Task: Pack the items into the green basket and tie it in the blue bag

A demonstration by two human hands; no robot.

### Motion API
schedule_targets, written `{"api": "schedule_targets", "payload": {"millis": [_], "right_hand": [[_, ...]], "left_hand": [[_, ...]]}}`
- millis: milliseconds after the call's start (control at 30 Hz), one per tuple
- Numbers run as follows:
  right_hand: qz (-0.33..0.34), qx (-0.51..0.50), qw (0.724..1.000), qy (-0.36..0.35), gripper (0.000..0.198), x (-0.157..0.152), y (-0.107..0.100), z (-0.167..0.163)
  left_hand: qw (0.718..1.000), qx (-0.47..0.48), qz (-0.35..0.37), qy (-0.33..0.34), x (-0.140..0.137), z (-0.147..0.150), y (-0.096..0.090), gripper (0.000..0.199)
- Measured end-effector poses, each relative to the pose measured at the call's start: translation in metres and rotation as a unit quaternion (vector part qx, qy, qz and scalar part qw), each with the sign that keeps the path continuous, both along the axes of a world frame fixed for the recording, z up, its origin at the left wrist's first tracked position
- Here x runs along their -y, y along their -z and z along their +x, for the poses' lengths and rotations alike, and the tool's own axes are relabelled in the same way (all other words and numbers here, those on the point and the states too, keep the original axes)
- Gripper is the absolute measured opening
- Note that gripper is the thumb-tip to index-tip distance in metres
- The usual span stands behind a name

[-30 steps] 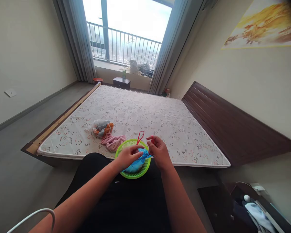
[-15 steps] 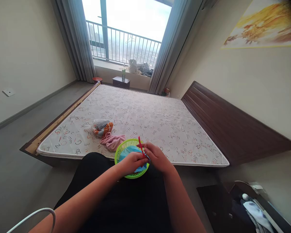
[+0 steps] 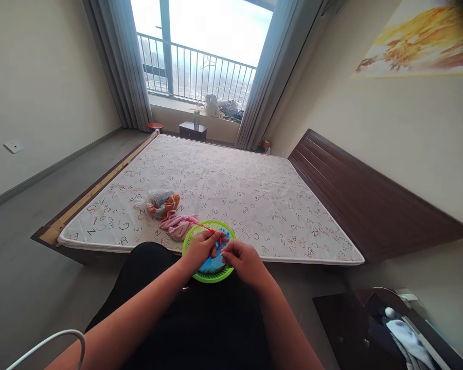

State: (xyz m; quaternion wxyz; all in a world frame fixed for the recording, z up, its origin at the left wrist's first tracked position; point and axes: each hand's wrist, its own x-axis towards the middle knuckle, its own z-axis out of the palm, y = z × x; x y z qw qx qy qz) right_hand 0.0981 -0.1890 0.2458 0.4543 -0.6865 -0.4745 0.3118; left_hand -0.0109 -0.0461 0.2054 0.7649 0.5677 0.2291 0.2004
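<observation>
My left hand [image 3: 201, 251] is closed, with a thin red strip [image 3: 200, 225] between its fingers. One end of the strip points out to the left, over a crumpled pink cloth [image 3: 174, 225]. A short red length also hangs between my two hands, and the fingertips of my right hand [image 3: 244, 261] pinch its lower end. Whether the strip is a ribbon or something stiffer I cannot make out. Below both hands a round bright green basket [image 3: 212, 279] rests at my lap, against the mattress edge. Light blue material [image 3: 213, 264] lies inside it, partly covered by my fingers.
A bed with a letter-print mattress [image 3: 231, 180] spreads ahead, and a clear bag with orange and grey contents [image 3: 162, 203] lies on it. The dark headboard [image 3: 362, 190] is on the right. Lower right, a dark cabinet [image 3: 339, 329] holds clutter. A white cable [image 3: 48, 341] curves at lower left.
The red strip has swung from nearly upright to pointing left. My left hand has shifted a little left and up, and my right hand has moved slightly down, so they are farther apart.
</observation>
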Motion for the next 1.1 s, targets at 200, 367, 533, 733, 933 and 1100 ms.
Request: {"api": "schedule_targets", "payload": {"millis": [200,367,533,733,933,1100], "right_hand": [[0.107,0.082,0.990,0.037,0.022,0.004,0.008,-0.003],[0.193,0.097,0.973,0.087,0.022,-0.003,0.011,0.011],[0.066,-0.074,0.995,0.024,0.029,-0.017,0.032,0.011],[0.021,-0.135,0.989,0.057,0.030,-0.022,0.056,0.019],[0.021,-0.323,0.945,0.038,0.038,-0.022,0.054,0.015],[0.045,-0.408,0.912,0.012,0.046,-0.019,0.055,0.011]], "left_hand": [[0.995,-0.005,-0.056,0.080,-0.004,-0.003,0.004,0.055],[0.978,-0.027,0.030,0.205,-0.007,-0.012,-0.013,0.040],[0.914,-0.012,0.296,0.277,-0.020,-0.022,-0.036,0.022],[0.827,0.010,0.524,0.202,-0.028,-0.020,-0.026,0.030],[0.802,0.058,0.588,0.083,-0.014,-0.016,0.002,0.029],[0.761,0.035,0.645,0.052,-0.009,-0.017,0.009,0.024]]}}
